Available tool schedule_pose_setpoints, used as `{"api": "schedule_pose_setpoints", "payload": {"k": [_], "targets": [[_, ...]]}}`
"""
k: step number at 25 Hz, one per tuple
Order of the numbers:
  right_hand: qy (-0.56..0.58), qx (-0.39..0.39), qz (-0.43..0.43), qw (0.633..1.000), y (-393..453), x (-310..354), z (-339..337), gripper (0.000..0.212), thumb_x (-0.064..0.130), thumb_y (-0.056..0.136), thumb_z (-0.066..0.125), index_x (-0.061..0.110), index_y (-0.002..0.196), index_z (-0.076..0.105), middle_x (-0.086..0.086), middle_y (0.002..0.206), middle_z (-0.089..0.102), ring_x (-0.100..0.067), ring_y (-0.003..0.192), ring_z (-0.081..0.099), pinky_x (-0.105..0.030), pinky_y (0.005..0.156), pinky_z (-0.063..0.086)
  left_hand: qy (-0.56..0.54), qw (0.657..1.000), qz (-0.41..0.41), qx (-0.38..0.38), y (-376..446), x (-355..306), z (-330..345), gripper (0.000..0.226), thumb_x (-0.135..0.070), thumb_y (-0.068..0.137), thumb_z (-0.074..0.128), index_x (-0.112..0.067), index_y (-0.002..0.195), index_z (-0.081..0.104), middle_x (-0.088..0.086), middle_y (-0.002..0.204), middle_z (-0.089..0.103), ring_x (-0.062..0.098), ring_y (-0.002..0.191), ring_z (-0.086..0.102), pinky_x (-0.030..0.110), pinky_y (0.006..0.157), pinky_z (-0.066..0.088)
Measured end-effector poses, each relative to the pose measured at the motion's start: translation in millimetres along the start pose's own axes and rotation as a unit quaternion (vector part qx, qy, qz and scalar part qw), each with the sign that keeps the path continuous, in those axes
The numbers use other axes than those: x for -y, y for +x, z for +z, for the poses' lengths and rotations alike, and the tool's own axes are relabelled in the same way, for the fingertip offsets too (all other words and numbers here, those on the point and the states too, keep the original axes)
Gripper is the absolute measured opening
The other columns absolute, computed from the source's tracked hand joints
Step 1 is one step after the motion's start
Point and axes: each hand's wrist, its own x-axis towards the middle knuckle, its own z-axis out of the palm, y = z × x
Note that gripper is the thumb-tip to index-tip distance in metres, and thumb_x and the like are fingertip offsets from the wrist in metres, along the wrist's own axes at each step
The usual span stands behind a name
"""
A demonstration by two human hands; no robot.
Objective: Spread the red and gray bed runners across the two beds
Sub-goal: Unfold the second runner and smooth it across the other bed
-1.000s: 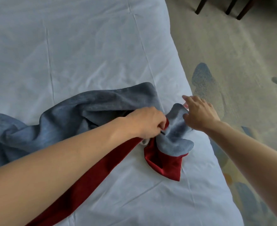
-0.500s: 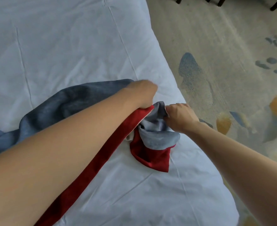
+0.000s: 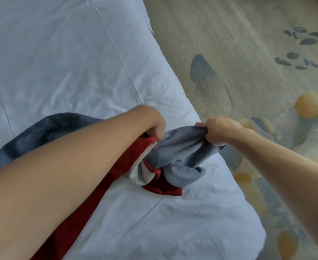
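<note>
At the bed's (image 3: pixel 79 72) right edge, the left hand (image 3: pixel 152 122) and right hand (image 3: pixel 220 131) are clenching the bunched red-and-gray runner (image 3: pixel 175 156), which is wanting an even outward pull to flatten.

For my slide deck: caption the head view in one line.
Both hands, left hand and right hand, grip the bunched red and gray bed runner at the edge of the white bed.

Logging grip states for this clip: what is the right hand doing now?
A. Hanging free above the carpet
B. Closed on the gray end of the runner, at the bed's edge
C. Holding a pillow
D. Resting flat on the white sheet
B: the right hand is fisted around the gray end of the bed runner, the cloth drawn between it and the left hand.
</note>
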Motion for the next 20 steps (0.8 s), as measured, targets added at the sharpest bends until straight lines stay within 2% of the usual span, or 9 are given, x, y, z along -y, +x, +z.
{"api": "schedule_pose_setpoints", "payload": {"k": [1,3,5,9,11,13,15,18,20], "targets": [[-0.002,-0.008,0.025,1.000,1,-9,-5,0.011,0.017,0.089,0.048,0.013,0.097,0.054,-0.006,0.090,0.060,-0.032,0.090,0.062,-0.033,0.066,0.042,-0.035,0.993,0.007,-0.110,0,7,-8,0.022,-0.030,0.076,0.071,-0.011,0.086,0.070,0.006,0.082,0.068,0.026,0.077,0.065,0.028,0.059,0.046],[0.011,-0.086,0.074,0.993,6,-24,-13,0.019,0.018,0.090,0.048,0.011,0.103,0.061,-0.008,0.084,0.060,-0.033,0.084,0.062,-0.033,0.064,0.043,-0.122,0.921,-0.018,-0.370,0,19,-26,0.011,-0.024,0.081,0.062,-0.018,0.087,0.068,0.008,0.095,0.067,0.032,0.091,0.063,0.031,0.066,0.041],[0.056,-0.176,0.094,0.978,14,-31,-16,0.025,0.020,0.090,0.048,0.013,0.110,0.060,-0.014,0.097,0.064,-0.036,0.090,0.063,-0.034,0.067,0.042,-0.115,0.857,-0.050,-0.499,8,28,-31,0.020,-0.028,0.088,0.055,-0.018,0.100,0.067,0.009,0.109,0.061,0.033,0.107,0.055,0.037,0.077,0.040],[0.121,-0.114,0.117,0.979,21,-31,8,0.034,0.030,0.089,0.053,0.014,0.119,0.051,-0.013,0.110,0.063,-0.032,0.095,0.060,-0.036,0.071,0.042,-0.029,0.886,-0.104,-0.450,39,33,-1,0.048,-0.041,0.086,0.059,-0.013,0.125,0.054,0.011,0.128,0.054,0.031,0.120,0.048,0.043,0.099,0.036],[0.158,-0.030,0.155,0.975,22,-25,35,0.039,0.043,0.089,0.052,0.010,0.109,0.052,-0.014,0.106,0.063,-0.032,0.092,0.059,-0.036,0.074,0.046,-0.127,0.915,-0.141,-0.356,45,40,9,0.062,-0.048,0.080,0.066,-0.014,0.130,0.050,0.010,0.129,0.057,0.031,0.120,0.053,0.042,0.095,0.041],[0.240,0.056,0.185,0.951,20,-15,58,0.057,0.056,0.085,0.046,0.005,0.104,0.060,-0.016,0.096,0.065,-0.033,0.086,0.061,-0.033,0.072,0.049,-0.135,0.939,-0.150,-0.278,46,40,3,0.064,-0.056,0.074,0.066,-0.019,0.125,0.055,0.006,0.119,0.063,0.029,0.113,0.060,0.038,0.086,0.044],[0.342,0.077,0.210,0.913,18,-10,70,0.058,0.057,0.078,0.048,0.005,0.098,0.064,-0.012,0.084,0.062,-0.029,0.075,0.060,-0.028,0.060,0.044,-0.047,0.935,-0.098,-0.337,47,26,-4,0.063,-0.064,0.069,0.060,-0.019,0.114,0.060,0.005,0.109,0.065,0.029,0.106,0.061,0.038,0.086,0.042],[0.495,0.030,0.259,0.829,17,-13,81,0.027,0.033,0.074,0.067,0.008,0.077,0.059,-0.009,0.078,0.057,-0.023,0.062,0.052,-0.025,0.048,0.036,-0.007,0.889,0.024,-0.458,45,-4,8,0.060,-0.065,0.071,0.056,-0.017,0.108,0.056,0.007,0.106,0.065,0.030,0.100,0.059,0.040,0.086,0.041],[0.463,-0.005,0.236,0.854,22,-20,77,0.018,0.023,0.079,0.064,0.006,0.077,0.063,-0.011,0.080,0.063,-0.024,0.064,0.057,-0.024,0.050,0.038,0.033,0.902,0.060,-0.427,44,-17,18,0.041,-0.052,0.082,0.054,-0.018,0.104,0.055,0.010,0.104,0.068,0.032,0.097,0.061,0.038,0.079,0.037]]}}
